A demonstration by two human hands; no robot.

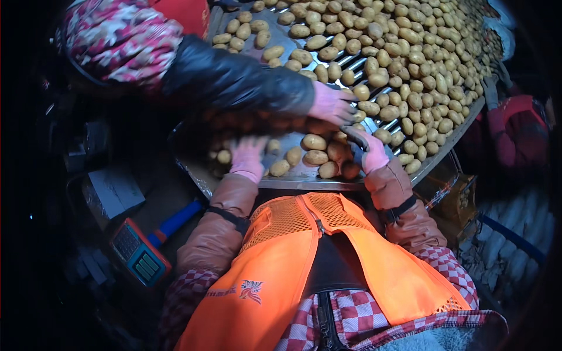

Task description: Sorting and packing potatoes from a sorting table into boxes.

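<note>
Both my hands wear pink gloves with dark grey palms. My left hand is blurred and reaches down among potatoes at the near left of a metal sorting table; whether it grips one is hidden. My right hand curves beside a small group of potatoes near the front edge, its fingertips just below a co-worker's gloved hand. I cannot tell if it holds a potato. A dense spread of potatoes covers the slatted part of the table beyond.
A co-worker's dark sleeve crosses the table from the left. Another person's gloved hand is at the right rim. A digital scale display on a blue post stands at lower left, near a white box. White sacks lie at right.
</note>
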